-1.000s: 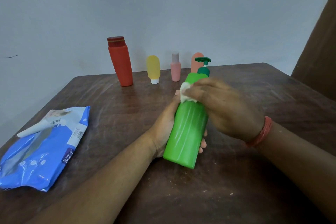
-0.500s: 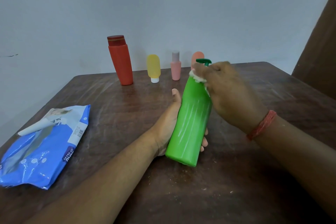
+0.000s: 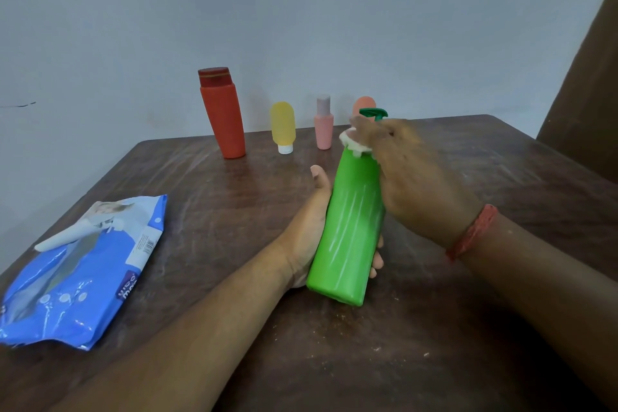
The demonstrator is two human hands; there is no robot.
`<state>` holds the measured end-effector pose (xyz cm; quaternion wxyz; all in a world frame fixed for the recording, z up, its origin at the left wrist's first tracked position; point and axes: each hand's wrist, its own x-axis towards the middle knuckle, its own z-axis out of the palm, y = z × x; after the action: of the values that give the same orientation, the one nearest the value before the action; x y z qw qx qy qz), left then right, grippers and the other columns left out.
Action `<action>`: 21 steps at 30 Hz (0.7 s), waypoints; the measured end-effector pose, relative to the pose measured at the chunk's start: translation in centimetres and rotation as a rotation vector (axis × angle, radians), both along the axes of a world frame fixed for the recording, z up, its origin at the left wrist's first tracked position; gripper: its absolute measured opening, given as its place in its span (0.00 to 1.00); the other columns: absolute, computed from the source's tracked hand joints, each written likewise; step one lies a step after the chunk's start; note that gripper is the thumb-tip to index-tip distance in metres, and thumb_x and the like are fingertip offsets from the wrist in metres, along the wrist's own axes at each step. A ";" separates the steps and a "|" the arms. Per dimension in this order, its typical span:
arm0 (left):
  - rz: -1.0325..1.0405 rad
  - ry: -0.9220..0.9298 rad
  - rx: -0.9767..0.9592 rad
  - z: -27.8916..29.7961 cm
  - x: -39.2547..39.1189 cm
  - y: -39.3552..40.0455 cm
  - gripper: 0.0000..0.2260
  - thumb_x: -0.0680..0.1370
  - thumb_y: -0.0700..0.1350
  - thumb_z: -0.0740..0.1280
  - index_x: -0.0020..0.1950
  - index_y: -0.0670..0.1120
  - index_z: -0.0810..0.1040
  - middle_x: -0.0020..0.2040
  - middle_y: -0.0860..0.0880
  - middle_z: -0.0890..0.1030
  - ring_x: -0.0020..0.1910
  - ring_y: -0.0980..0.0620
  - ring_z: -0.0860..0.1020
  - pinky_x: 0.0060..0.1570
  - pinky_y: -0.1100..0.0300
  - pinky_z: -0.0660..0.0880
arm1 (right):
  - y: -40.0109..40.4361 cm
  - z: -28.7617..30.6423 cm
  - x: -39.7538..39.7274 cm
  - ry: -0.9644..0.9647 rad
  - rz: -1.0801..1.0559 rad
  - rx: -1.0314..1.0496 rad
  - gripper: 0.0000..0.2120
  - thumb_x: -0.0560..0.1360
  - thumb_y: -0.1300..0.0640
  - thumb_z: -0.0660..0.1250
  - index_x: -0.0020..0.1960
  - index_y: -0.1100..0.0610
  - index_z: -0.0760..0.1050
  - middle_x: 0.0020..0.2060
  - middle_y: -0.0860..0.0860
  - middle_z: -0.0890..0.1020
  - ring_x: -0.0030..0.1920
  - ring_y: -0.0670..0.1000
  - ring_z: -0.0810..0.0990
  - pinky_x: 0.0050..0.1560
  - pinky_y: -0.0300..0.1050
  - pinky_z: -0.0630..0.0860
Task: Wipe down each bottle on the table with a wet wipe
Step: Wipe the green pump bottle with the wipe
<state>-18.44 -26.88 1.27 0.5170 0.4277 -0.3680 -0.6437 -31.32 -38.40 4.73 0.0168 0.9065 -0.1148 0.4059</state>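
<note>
Plain grey wall behind, dark brown wooden table [image 3: 207,197] below, scuffed and dusty on the near side. At centre, held off the tabletop: green pump bottle [image 3: 351,221], long axis tilted, base toward the viewer and slightly left, dark green pump head [image 3: 373,113] pointing away and up. Left hand [image 3: 312,227] cupped round the lower body from the left, thumb raised along the side, fingertips showing past the right edge near the base. Right hand [image 3: 411,177] clamped over the shoulder and neck from the right, pinching a crumpled white wet wipe [image 3: 354,143] against the top of the body just under the pump. Both hands therefore on the same bottle, right nearer the neck, left nearer the base. Likely next: wipe drawn along that tilted axis, or bottle turned within the left grip.

Upright in a row at the far edge: red-orange bottle [image 3: 222,114], yellow tube [image 3: 283,127], pink bottle [image 3: 323,122], and a peach bottle [image 3: 364,104] mostly hidden behind the pump. Well apart on the near left: blue wet-wipe pack [image 3: 80,271], lying flat.
</note>
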 end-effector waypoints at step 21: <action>0.028 0.007 -0.030 -0.3 0.2 0.0 0.51 0.71 0.79 0.39 0.62 0.37 0.77 0.45 0.35 0.79 0.38 0.39 0.81 0.42 0.48 0.82 | 0.5 -0.4 -0.7 0.107 0.165 0.057 0.25 0.76 0.69 0.55 0.71 0.56 0.67 0.69 0.53 0.75 0.69 0.49 0.72 0.71 0.44 0.68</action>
<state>-18.22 -26.93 0.94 0.5336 0.4227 -0.3700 -0.6323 -31.99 -37.90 4.37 -0.0366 0.9333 -0.0500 0.3536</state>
